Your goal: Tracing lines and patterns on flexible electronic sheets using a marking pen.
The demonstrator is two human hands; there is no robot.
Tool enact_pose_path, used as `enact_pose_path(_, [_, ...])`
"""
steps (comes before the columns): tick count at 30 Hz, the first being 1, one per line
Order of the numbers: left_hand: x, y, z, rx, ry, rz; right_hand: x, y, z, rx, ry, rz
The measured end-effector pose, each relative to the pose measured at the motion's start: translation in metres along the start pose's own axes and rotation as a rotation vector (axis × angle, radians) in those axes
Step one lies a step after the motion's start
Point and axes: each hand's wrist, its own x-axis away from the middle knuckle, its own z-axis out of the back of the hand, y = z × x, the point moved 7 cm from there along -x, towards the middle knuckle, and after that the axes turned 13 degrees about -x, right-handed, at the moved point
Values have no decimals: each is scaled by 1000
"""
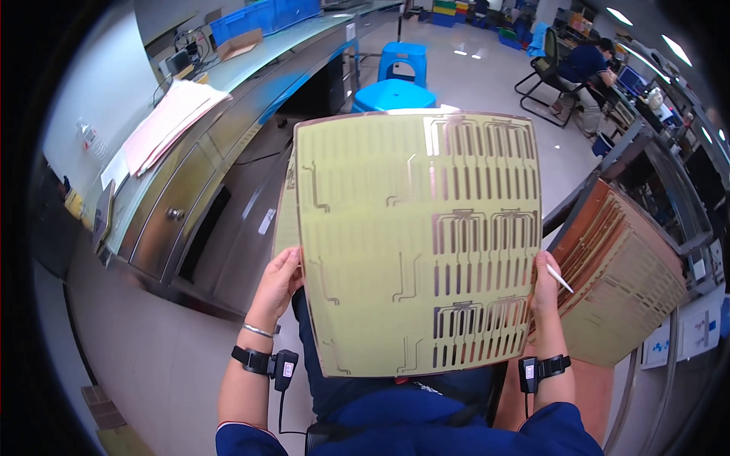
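A large pale yellow-green circuit board panel point(365, 228) with copper-coloured traces and rows of slots on its right half is held up in front of me. My left hand point(281, 280) pinches its left edge below mid-height. At the opposite edge, my right hand point(544, 283) grips the panel and also keeps a slim white pen point(560, 278) between the fingers, its tip pointing down to the right. Part of another yellow-green panel point(284, 224) shows behind the left edge. The held panel hides what lies directly behind it.
On my right, a stack of similar panels point(627, 281) leans in a dark frame. A glass-topped metal workbench point(171, 182) on the left carries pink sheets point(171, 121) and a blue bin point(262, 19). Beyond stands a blue stool point(395, 93). A seated person point(584, 64) works at the far right.
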Motion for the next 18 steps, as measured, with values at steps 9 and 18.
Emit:
enact_pose_path(9, [-1, 2, 11, 216, 210, -181, 3, -23, -31, 67, -212, -168])
enact_pose_path(18, [5, 8, 43, 164, 267, -116, 12, -40, -80, 110, -271, -218])
